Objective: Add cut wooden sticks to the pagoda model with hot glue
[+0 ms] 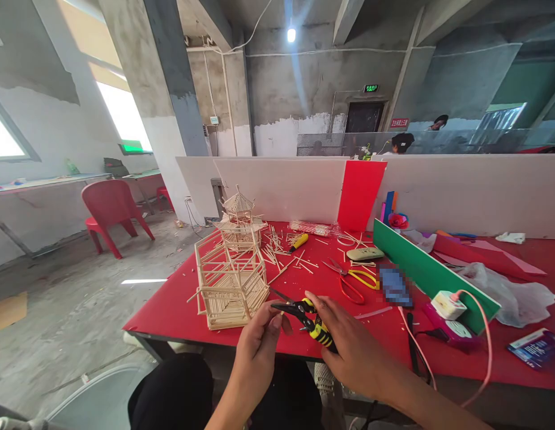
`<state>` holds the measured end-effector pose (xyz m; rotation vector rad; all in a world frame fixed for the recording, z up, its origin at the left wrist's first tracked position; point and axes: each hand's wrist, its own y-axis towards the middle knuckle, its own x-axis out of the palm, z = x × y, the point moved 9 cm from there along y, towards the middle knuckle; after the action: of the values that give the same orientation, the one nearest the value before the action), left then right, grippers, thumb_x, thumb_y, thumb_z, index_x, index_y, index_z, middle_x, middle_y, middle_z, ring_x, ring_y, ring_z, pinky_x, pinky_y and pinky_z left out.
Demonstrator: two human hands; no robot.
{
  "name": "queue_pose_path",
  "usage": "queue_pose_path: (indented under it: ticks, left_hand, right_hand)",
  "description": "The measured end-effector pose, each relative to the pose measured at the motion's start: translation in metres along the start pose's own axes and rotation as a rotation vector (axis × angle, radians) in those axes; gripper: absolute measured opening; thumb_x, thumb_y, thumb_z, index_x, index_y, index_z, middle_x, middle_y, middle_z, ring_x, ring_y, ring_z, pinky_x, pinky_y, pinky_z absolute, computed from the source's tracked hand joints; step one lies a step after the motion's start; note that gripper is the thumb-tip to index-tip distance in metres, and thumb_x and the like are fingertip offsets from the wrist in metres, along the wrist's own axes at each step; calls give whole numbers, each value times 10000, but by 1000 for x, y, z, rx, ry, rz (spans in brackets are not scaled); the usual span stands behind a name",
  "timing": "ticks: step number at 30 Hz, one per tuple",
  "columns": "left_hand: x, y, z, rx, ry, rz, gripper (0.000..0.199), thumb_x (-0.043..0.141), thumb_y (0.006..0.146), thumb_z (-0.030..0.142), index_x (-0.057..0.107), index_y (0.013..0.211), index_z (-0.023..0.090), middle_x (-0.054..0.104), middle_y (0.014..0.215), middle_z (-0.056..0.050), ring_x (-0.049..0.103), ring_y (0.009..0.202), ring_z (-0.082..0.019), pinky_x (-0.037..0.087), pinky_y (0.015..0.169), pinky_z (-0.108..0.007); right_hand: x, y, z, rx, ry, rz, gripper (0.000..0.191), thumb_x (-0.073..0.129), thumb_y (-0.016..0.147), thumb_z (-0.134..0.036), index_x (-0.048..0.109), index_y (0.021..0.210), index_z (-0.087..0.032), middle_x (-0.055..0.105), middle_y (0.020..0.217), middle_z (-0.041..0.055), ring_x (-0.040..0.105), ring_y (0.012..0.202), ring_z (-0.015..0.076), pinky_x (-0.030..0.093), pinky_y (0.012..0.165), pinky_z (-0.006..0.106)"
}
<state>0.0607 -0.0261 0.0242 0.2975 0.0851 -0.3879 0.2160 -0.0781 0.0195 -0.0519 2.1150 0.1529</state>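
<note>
My right hand [344,334] is wrapped around the yellow-and-black handles of a pair of cutting shears [320,332], whose dark blades point left. The fingers of my left hand [262,340] are pinched together at the blades, holding a thin wooden stick [281,313] of which only a small pale end shows. Just beyond my left hand stands an open, many-sided frame of wooden sticks [233,286], with a slatted floor. Behind it rises a tiered stick pavilion [239,206] with a pointed roof.
Loose sticks [273,245], a yellow-handled tool [299,242] and red-and-yellow pliers [349,280] lie on the red table [170,304]. To the right are a blurred phone [395,286], a green board [429,269], a purple power socket [456,331] with cables and a plastic bag [505,292].
</note>
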Motion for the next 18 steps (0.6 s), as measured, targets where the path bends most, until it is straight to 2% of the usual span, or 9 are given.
queue_pose_path:
  ticks: [3,9,14,16,18]
  left_hand:
    - [0,-1,-3,-17,-5,10,314,480,992,434,604,847,184,587,799,-27,441,660,-123,300,564,-244]
    - [0,-2,-2,-29,-15,23,325,500,981,438,613,814,183,597,780,-31,475,660,-127,334,562,-232]
    - [0,-1,3,-1,32,25,298,492,989,412,628,844,191,605,770,-25,540,742,-146,412,663,-233]
    - [-1,-1,7,39,49,42,230,534,971,388,659,941,198,632,803,-25,559,747,-149,437,680,-237]
    - [-3,-1,15,105,98,85,194,576,948,355,687,991,202,653,819,-27,577,737,-151,451,673,-239]
  right_hand:
    - [1,2,0,-6,-8,12,860,495,841,-141,125,1603,-285,341,1582,102,331,1471,246,376,1171,460]
    - [5,1,3,7,-29,1,860,489,837,-149,118,1603,-273,313,1599,109,300,1485,263,374,1166,486]
    - [1,4,0,-109,-108,62,787,523,785,-148,290,1536,-198,462,1492,138,384,1417,309,262,1196,596]
    - [3,6,1,-169,-98,91,806,534,763,-143,279,1526,-195,451,1493,141,358,1428,320,237,1201,610]
    - [10,8,5,-213,-49,95,852,528,756,-138,208,1542,-210,378,1537,142,284,1467,324,275,1191,596]
